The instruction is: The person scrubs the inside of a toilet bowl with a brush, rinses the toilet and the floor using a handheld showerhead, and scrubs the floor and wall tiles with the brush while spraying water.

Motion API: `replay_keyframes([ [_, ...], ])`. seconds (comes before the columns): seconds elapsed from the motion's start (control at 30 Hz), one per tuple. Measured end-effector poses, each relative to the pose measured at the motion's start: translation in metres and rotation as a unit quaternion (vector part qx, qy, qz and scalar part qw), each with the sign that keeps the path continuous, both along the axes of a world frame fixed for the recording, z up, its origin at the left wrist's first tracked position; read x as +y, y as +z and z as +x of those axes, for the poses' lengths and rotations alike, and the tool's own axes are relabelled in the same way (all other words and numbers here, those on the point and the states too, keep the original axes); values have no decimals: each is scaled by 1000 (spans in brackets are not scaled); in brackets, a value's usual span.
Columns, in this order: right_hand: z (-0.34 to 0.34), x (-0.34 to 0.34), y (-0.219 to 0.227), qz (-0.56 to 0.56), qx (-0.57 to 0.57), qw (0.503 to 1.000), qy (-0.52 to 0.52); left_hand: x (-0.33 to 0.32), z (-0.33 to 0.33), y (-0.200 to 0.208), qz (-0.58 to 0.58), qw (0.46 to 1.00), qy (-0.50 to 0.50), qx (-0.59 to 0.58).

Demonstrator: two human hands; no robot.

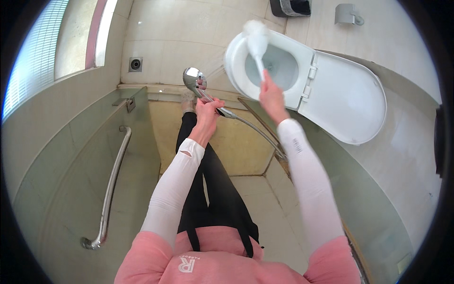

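Note:
My left hand [207, 115] is wrapped round the handle of a chrome shower head [192, 80]. Water sprays from it toward the front of a white toilet [238, 71], and its metal hose [257, 128] runs down to the right. In my right hand [272, 97] is the handle of a white toilet brush [257, 43], closed in the fingers. The brush head is over the front left part of the seat, slightly blurred; whether it touches the rim I cannot tell. The toilet lid [347, 98] is raised, and the seat lies down on the bowl.
A glass door with a long metal handle [111, 189] stands at my left. More glass panel [373, 208] runs along my right. A floor drain [135, 64] lies at the far left, a dark bin [291, 7] at the back. A paper holder [348, 15] is on the wall.

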State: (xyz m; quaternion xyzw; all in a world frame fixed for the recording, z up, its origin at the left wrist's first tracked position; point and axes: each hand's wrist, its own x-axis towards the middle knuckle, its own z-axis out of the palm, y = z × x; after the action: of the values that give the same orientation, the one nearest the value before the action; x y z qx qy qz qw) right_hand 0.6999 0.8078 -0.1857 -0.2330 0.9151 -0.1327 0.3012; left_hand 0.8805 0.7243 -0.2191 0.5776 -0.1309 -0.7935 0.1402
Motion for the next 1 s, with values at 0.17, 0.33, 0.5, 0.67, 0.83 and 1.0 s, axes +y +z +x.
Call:
replay_keyframes([
  [0.17,102,57,4,19,-38,999,9,31,23,2,-24,999,-3,-30],
  [0.33,83,35,-26,-86,43,995,-5,48,62,-5,-8,1000,3,-5],
  [0.5,18,-18,-45,-105,72,992,-17,42,66,-5,-3,999,-29,22],
  [0.67,130,35,-38,-83,18,996,-33,31,78,-5,-9,999,-33,20],
  [0.83,208,90,-20,-108,39,980,-161,32,92,-7,-1,999,-21,44],
  [1.0,165,118,-59,-202,115,924,-302,35,95,0,14,998,-40,35],
])
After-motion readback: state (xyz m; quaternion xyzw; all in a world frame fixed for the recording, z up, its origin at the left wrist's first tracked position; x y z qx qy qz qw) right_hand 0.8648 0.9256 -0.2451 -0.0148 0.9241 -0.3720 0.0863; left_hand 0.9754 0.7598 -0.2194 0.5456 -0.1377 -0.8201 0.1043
